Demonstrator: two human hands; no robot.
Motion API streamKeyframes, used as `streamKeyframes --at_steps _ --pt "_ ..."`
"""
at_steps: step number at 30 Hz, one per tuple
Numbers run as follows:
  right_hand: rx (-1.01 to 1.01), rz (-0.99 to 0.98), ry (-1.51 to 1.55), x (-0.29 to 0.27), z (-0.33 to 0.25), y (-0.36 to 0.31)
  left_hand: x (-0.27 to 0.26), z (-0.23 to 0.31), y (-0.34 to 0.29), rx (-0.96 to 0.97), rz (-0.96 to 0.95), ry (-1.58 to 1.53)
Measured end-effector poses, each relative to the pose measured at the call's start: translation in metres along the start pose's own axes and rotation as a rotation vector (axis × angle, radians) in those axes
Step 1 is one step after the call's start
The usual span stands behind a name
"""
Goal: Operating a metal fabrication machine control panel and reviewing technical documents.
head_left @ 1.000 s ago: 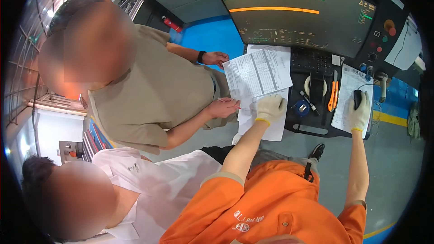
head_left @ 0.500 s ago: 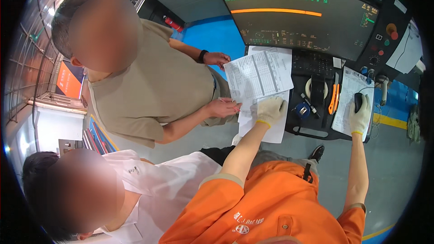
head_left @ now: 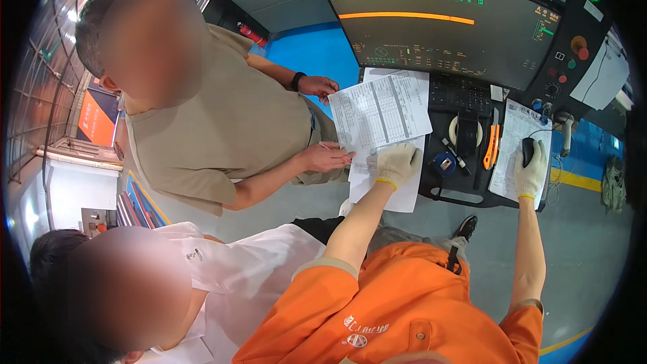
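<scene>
My right hand (head_left: pixel 531 170), in a cream knit glove, is closed over a black computer mouse (head_left: pixel 528 152). Beneath the mouse lies a printed sheet (head_left: pixel 504 162) on the right of the black console shelf (head_left: pixel 431 192). My left hand (head_left: pixel 399 164), gloved the same way, rests on overlapping paper sheets (head_left: pixel 381 109) with its fingers curled at their lower part; the fingertips are partly hidden. These sheets jut past the shelf's left edge. Beside them, a co-worker's hand (head_left: pixel 326 158) holds a thin pen-like thing near the papers.
A large dark monitor (head_left: pixel 438 34) stands behind a black keyboard (head_left: pixel 459 96). Between my hands lie a tape roll (head_left: pixel 478 133), a blue tape measure (head_left: pixel 445 163), a marker (head_left: pixel 460 162) and an orange utility knife (head_left: pixel 492 147). Two people stand close on my left.
The whole view has shifted slightly, so the scene sits a little further left. Both my hands keep their places on the papers and the mouse.
</scene>
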State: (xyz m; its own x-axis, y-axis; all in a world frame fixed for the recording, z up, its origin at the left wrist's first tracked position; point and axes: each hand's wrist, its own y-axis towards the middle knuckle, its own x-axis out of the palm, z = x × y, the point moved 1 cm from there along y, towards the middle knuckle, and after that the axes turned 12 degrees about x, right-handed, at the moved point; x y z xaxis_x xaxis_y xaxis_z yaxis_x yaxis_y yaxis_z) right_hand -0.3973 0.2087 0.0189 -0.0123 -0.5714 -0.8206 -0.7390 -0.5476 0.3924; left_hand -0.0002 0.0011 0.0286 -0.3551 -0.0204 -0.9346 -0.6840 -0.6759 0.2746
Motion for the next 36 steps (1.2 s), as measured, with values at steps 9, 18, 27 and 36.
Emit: streamKeyframes --at_steps 9,18,27,36 --pt "0.021 -0.005 -0.015 -0.004 0.003 -0.004 0.003 0.001 -0.004 0.041 0.125 -0.027" --pt "0.003 0.016 0.006 0.001 0.003 -0.001 -0.001 0.002 -0.002 0.026 0.100 0.027" --pt "0.019 0.037 0.001 0.002 0.003 -0.001 -0.002 0.004 -0.002 0.022 0.030 0.051" --pt "0.066 -0.001 0.076 -0.032 -0.017 0.000 0.015 0.001 -0.006 0.002 -0.113 0.127"
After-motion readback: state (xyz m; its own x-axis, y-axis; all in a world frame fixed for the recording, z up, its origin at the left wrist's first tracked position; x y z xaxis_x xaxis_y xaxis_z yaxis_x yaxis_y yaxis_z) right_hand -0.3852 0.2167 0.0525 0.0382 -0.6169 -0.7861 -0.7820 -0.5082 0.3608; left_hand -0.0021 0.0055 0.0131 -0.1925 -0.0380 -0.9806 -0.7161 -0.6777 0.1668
